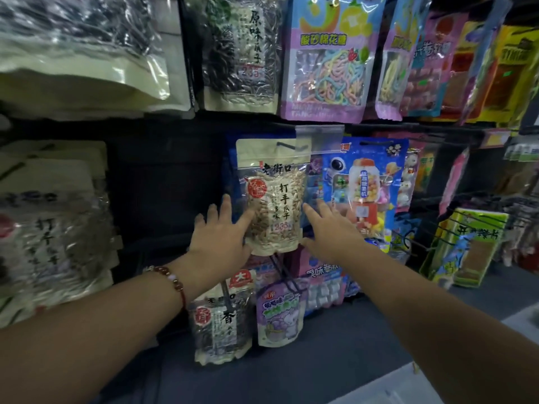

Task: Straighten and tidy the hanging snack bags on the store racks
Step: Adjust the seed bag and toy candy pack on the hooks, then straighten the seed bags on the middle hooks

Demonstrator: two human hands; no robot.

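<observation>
Between the two hands is hanging the cream-and-clear plastic bag of pale sunflower seeds (pixel 274 199), up on its thin black wire hook (pixel 291 146). Her left hand (pixel 221 234), the one with the red bead bracelet (pixel 172 279) at the wrist, is lying flat with fingers spread, its fingertips touching the bag's lower left edge. Her right hand (pixel 329 231) is reaching in on the other side, fingers loose and spread too, pinching nothing, and I cannot tell whether it is actually touching the bag or just beside it.

Now, the risks, as I am judging them. She is steadying the bag from below, so an upward nudge could be lifting its hole off the hook and dropping it onto the dark seed bag with the red seal (pixel 221 319) and the purple cartoon pouch (pixel 281 313) hanging under her wrists. Just beyond her right fingers, the blue gumball-machine toy bag (pixel 367 193) is overlapping the seed bag's edge; a sideways push could be dragging it crooked. Above her hands, the clear plastic price-tag strip (pixel 319 139) is sitting close to the hook and could be getting knocked.
</observation>
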